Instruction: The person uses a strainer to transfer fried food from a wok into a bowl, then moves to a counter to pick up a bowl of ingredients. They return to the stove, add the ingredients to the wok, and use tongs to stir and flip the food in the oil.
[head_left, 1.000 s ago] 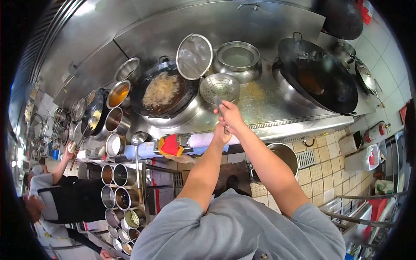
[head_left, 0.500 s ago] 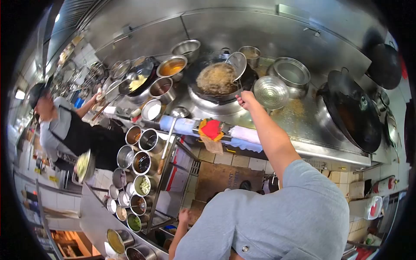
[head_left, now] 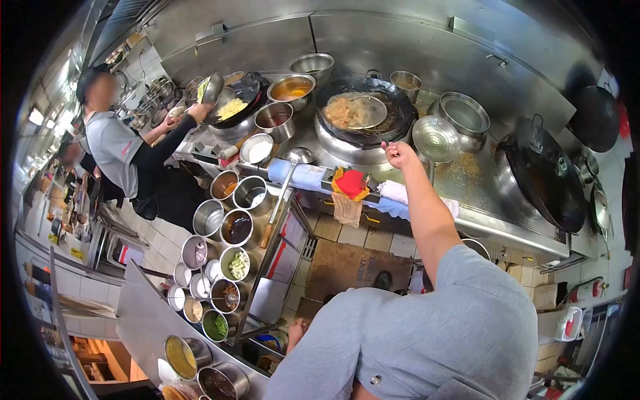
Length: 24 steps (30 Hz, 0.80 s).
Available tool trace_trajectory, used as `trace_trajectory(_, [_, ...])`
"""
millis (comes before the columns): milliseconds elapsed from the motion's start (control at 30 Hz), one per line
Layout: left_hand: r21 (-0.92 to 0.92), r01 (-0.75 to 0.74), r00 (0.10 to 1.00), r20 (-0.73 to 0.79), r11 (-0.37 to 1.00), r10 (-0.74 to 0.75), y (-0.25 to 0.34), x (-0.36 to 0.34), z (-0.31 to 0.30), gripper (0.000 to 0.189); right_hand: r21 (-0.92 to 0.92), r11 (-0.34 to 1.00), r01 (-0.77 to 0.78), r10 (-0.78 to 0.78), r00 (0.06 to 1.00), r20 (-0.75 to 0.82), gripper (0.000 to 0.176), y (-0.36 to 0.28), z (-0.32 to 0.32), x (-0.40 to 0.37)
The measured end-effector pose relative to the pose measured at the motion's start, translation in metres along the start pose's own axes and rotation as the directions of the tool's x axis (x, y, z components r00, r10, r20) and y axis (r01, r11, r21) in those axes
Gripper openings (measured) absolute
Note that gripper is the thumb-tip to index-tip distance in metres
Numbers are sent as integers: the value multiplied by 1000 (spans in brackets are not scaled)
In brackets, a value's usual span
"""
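My right hand is stretched over the stove, its fingers closed round the thin handle of a wire strainer. The round strainer head lies in the black wok, among frothing, light-brown food. My left hand hangs low by my side near the rack, fingers curled, with nothing visible in it; my shirt partly hides that arm. A perforated steel ladle rests just right of my right hand.
Pots of sauces and chopped ingredients crowd the rack at left. A co-worker tips a metal bowl over a second wok. A red and yellow cloth lies on the stove's front edge. A large black wok stands right.
The strainer has gone from raised and tilted at the wok's edge to down in the wok. The co-worker has turned and brought a bowl over the other wok. My view has shifted.
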<state>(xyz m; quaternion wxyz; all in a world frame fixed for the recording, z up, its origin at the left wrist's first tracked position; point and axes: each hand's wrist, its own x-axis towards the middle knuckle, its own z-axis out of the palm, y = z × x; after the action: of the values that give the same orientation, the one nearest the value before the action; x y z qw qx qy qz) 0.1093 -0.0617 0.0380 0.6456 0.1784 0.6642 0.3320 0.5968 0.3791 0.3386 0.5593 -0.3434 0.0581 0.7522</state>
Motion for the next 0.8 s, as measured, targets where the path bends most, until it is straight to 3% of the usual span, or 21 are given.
trace_trajectory(33, [-4,5,1000,7,1000,-5,35,-20,9,26,13,1000,21,-21,1000,-16,9,6,4,-2])
trace_trajectory(67, [150,-84,996,-6,985,86,56,-25,15,19,28,999,41,-40,999,-36,9,15,6,-4])
trace_trajectory(100, [46,-53,998,18,998,52,66,-18,20,19,-92,992,86,-89,996,-30,7,27,9,-5])
trace_trajectory(133, [-56,-16,999,42,998,19,69,-9,18,18,-92,992,84,-88,995,-39,7,25,4,-6])
trace_trajectory(200, [-63,13,999,43,998,-10,77,-1,19,17,34,996,87,-88,996,6,5,11,-4,-8])
trace_trajectory(233, [-73,34,999,44,997,-30,79,2,22,17,102,991,84,-79,995,-54,8,5,-5,-14])
trace_trajectory(267, [-75,34,998,50,997,-30,81,2,25,17,98,991,89,-84,995,-55,8,10,0,-20])
trace_trajectory(300, [-45,39,998,44,998,-37,82,1,27,15,-41,983,178,-181,979,-90,8,20,3,-23])
trace_trajectory(333, [-13,45,998,36,999,-45,83,-3,27,13,-179,950,255,-278,954,-114,9,27,6,-27])
trace_trajectory(367, [-12,45,998,41,999,-45,83,-6,27,13,-230,955,189,-209,976,-66,8,22,-2,-23])
trace_trajectory(467, [123,17,999,48,992,-23,76,-20,29,12,-109,967,229,-240,966,-98,8,-6,-10,-32])
trace_trajectory(533, [320,13,1000,5,947,-16,72,-31,28,10,-182,952,245,-269,955,-123,7,-1,-9,-31])
trace_trajectory(600, [317,35,999,-8,948,-34,60,-27,24,9,-306,912,273,-329,933,-148,6,2,-7,-35])
trace_trajectory(667, [315,48,999,-21,948,-44,19,9,7,9,-278,918,283,-338,925,-175,5,-19,-13,-35])
trace_trajectory(733, [163,-16,986,166,987,-11,-32,64,-20,8,-299,892,338,-393,908,-144,7,-20,-14,-34])
trace_trajectory(767, [49,-76,960,272,996,60,-28,67,-19,10,-358,889,286,-349,928,-126,7,-22,-17,-32])
trace_trajectory(800, [68,-81,959,278,994,59,-25,70,-18,10,-342,892,295,-356,925,-132,7,-28,-21,-34])
